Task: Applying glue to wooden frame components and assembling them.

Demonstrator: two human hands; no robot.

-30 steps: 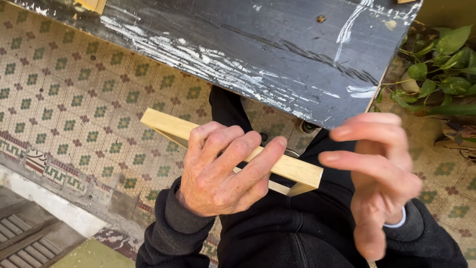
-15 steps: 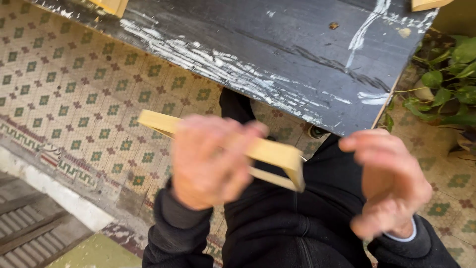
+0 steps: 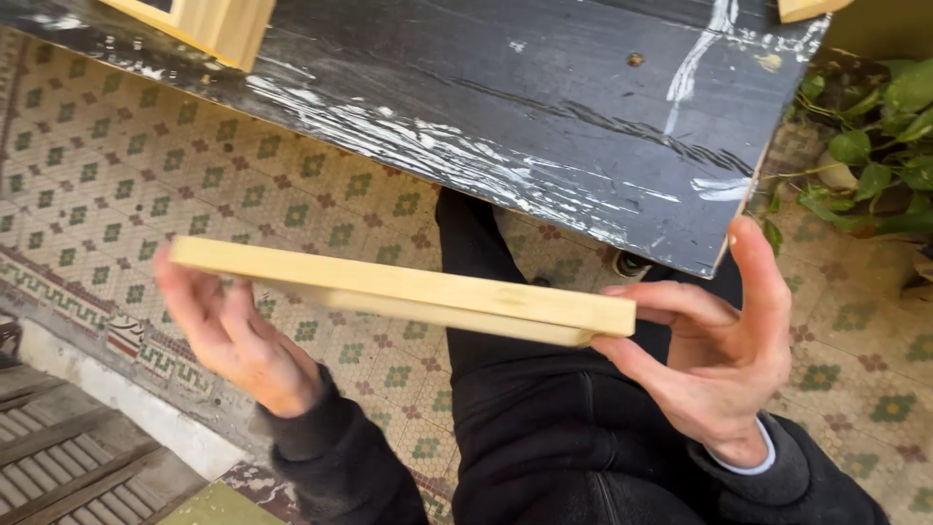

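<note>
Pale wooden board (image 3: 408,292) held level between both hands, left hand (image 3: 238,340) gripping one end, right hand (image 3: 714,345) the other, below black paint-streaked tabletop (image 3: 505,107).

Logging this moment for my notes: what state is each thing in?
Wooden board: level, edge-on, held at both ends above the floor.
Left hand: under the board's left end, fingers spread.
Right hand: fingertips on the board's right end, thumb raised.
Black tabletop: scuffed, streaked with white paint.
Potted plant: green, leafy.
</note>
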